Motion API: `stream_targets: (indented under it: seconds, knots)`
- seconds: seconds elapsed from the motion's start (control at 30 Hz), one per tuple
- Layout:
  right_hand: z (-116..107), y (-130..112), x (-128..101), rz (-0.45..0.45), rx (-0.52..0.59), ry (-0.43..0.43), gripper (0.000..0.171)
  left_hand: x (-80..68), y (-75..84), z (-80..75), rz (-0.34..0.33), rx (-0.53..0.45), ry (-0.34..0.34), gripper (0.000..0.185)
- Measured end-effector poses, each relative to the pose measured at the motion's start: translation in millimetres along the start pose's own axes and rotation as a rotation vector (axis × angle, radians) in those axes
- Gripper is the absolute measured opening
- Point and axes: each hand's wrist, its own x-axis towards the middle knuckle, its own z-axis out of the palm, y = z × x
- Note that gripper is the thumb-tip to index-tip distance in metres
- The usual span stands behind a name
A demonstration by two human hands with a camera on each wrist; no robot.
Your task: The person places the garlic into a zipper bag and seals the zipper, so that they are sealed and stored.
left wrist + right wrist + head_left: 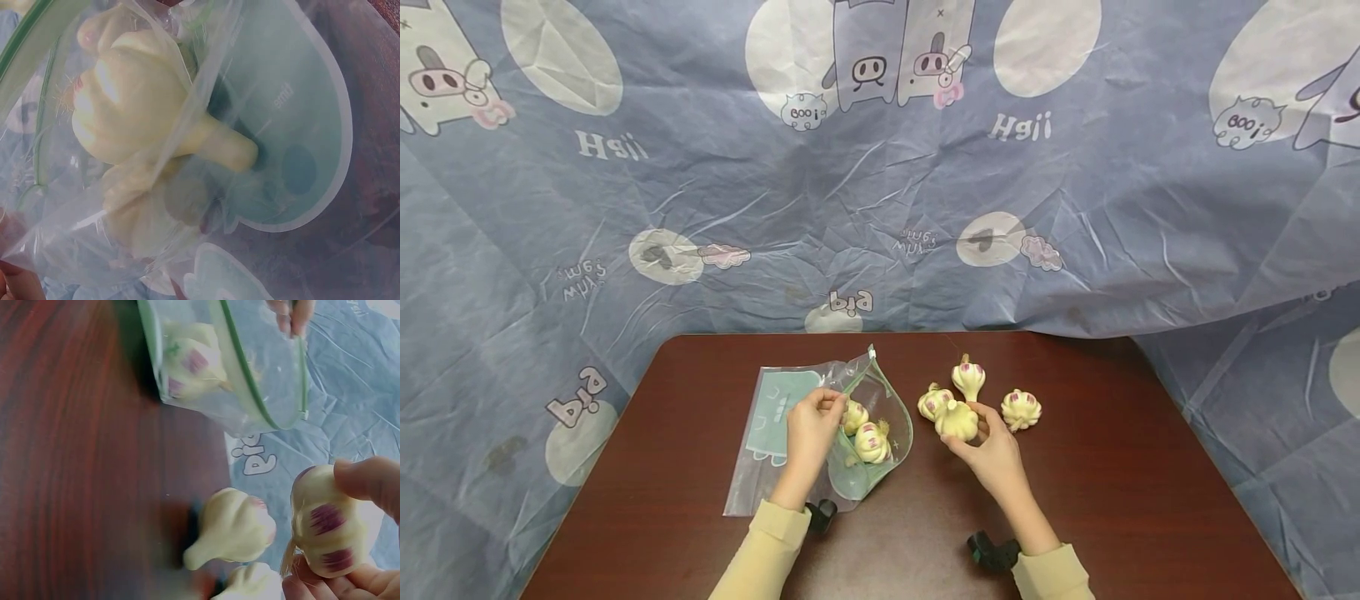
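Draping the whole background and hanging to either side, a blue cartoon-print cloth (pixel 880 208) hides whatever stands behind, so only the work shows against it. Below it lies the dark red-brown surface (pixel 1112 500), which carries everything else.

Next in size is the clear zip bag (pixel 775 450), lying flat on its printed side with its green-edged mouth turned toward the right, the side where the loose garlic sits. The left hand (pixel 808 437) pinches the upper lip of that mouth and lifts it, which props the opening wide; the left wrist view shows the film pulled taut over what is inside. Two bulbs in the bag (pixel 867 433) rest just inside the mouth, touching each other; one more may lie under them, but I cannot tell.

The right hand (pixel 992 454) is well apart from the left and closes its thumb and fingertips round a held bulb (pixel 957 421), root end toward the palm; whether the bulb rests on the surface or is lifted off it I cannot tell.

Three loose bulbs (pixel 967 377) remain on the surface just beyond that hand, two close to the held one and one a little to the right, all within easy reach.
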Motion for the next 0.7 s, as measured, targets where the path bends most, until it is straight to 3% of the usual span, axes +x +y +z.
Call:
stream_targets:
  seconds: [0.33,0.7]
  knots:
    - [1,-20,9,-0.039,0.073,-0.003,0.071,-0.5,1.0,1.8,-0.006,-0.022,-0.014,0.013]
    - [36,-52,17,-0.097,0.185,-0.073,0.068,-0.4,1.1,3.9,0.004,-0.012,-0.003,0.012]
